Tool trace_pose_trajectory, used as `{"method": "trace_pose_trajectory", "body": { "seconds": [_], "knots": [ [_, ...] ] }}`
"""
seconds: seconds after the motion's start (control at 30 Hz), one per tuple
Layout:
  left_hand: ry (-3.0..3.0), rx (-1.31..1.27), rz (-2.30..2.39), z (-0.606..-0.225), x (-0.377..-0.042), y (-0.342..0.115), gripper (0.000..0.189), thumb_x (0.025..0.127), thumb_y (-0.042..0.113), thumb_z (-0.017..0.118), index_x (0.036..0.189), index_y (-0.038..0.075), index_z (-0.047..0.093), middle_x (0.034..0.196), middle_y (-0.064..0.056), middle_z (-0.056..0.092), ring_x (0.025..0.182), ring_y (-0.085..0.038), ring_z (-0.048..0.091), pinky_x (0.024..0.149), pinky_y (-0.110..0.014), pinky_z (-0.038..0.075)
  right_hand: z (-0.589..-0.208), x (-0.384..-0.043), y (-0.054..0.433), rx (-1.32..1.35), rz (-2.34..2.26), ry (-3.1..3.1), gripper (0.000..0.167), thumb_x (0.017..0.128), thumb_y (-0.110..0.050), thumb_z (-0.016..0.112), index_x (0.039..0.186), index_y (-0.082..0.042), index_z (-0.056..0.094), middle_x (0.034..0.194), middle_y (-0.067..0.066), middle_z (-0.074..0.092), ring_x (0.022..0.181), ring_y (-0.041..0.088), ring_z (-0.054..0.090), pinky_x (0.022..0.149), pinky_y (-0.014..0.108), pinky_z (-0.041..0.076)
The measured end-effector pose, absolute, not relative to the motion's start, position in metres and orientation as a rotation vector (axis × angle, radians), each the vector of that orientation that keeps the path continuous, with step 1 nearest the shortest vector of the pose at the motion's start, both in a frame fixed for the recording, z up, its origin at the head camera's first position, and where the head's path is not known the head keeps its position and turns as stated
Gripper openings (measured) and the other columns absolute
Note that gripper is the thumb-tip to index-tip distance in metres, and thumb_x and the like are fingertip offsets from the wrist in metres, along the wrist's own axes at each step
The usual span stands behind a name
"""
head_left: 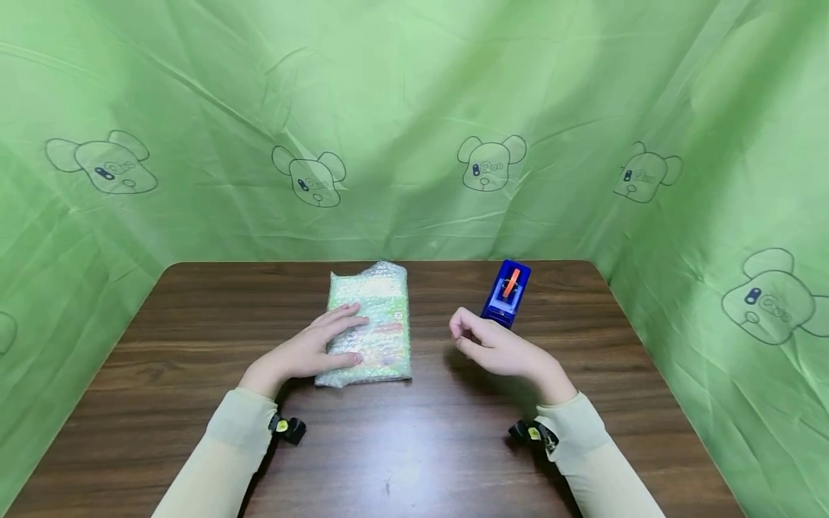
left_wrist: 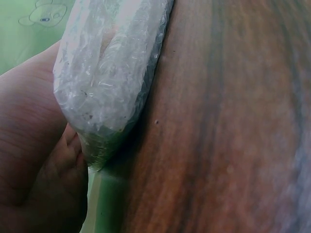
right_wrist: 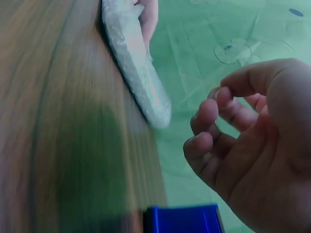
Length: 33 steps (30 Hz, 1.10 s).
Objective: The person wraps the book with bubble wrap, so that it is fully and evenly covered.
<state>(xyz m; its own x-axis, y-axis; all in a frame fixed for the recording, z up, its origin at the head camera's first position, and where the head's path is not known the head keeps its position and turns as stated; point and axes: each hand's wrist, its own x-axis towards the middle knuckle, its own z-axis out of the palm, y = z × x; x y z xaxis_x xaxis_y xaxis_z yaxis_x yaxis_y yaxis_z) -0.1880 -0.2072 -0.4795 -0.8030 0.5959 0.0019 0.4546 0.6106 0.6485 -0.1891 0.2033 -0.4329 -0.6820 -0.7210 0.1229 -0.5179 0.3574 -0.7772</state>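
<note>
A flat package (head_left: 382, 331) in clear bubble wrap, with a green, colourful printed item inside, lies on the table. My left hand (head_left: 317, 345) rests on its left part with the fingers spread over the wrap. In the left wrist view, the package's bubble-wrapped end (left_wrist: 107, 87) rises beside that hand. A blue tape dispenser (head_left: 508, 291) with an orange wheel stands to the right. Just in front of it hovers my right hand (head_left: 499, 345), fingers loosely curled and nothing visible in them. The right wrist view catches only the dispenser's blue edge (right_wrist: 187, 219).
A brown wood-grain table (head_left: 401, 453) carries everything. Green curtains (head_left: 401, 108) with printed bear heads enclose its back and sides. Each wrist wears a small dark camera on a strap.
</note>
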Motion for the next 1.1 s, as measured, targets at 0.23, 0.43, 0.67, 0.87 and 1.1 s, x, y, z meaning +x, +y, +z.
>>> {"method": "trace_pose_trajectory", "body": {
  "seconds": [0.23,0.43,0.67,0.87,1.1],
  "knots": [
    [2.603,0.842,0.969,-0.475,-0.187,-0.204,0.072,0.103,0.049,0.076,0.166,0.023,0.050,0.181,-0.008,0.025,0.167,-0.039,0.017,0.128,-0.073,0.022,-0.431,-0.218,0.163,-1.237,-1.191,2.238,0.012,0.114,-0.009,0.055,0.106,-0.018,0.053,0.085,-0.006,0.056,0.076,0.012,0.056,0.068,0.033,0.051],
    [2.608,0.827,0.963,-0.475,-0.188,-0.203,0.073,0.102,0.050,0.077,0.165,0.025,0.050,0.181,-0.007,0.025,0.167,-0.038,0.018,0.128,-0.071,0.023,-0.431,-0.245,0.132,-1.268,-1.181,2.165,0.008,0.113,-0.009,0.056,0.107,-0.015,0.055,0.089,-0.002,0.059,0.080,0.015,0.059,0.071,0.031,0.053],
    [2.616,0.824,0.964,-0.476,-0.187,-0.203,0.073,0.101,0.050,0.077,0.165,0.025,0.051,0.181,-0.006,0.026,0.167,-0.037,0.018,0.129,-0.071,0.022,-0.442,-0.271,0.108,-1.277,-1.121,2.170,0.003,0.111,-0.012,0.055,0.112,-0.014,0.056,0.099,-0.001,0.061,0.080,0.017,0.057,0.074,0.032,0.051],
    [2.627,0.836,0.958,-0.475,-0.186,-0.203,0.073,0.101,0.050,0.078,0.165,0.025,0.051,0.180,-0.006,0.027,0.167,-0.035,0.019,0.129,-0.069,0.022,-0.441,-0.281,0.094,-1.269,-1.096,2.147,0.005,0.114,-0.013,0.053,0.116,-0.013,0.057,0.107,0.001,0.061,0.086,0.020,0.062,0.078,0.033,0.054],
    [2.635,0.845,0.958,-0.473,-0.186,-0.204,0.074,0.101,0.048,0.079,0.165,0.023,0.052,0.180,-0.008,0.027,0.166,-0.036,0.021,0.129,-0.069,0.023,-0.437,-0.286,0.081,-1.244,-1.117,2.086,0.006,0.114,-0.011,0.051,0.116,-0.014,0.056,0.108,0.003,0.059,0.088,0.024,0.061,0.078,0.033,0.053]
  ]
}}
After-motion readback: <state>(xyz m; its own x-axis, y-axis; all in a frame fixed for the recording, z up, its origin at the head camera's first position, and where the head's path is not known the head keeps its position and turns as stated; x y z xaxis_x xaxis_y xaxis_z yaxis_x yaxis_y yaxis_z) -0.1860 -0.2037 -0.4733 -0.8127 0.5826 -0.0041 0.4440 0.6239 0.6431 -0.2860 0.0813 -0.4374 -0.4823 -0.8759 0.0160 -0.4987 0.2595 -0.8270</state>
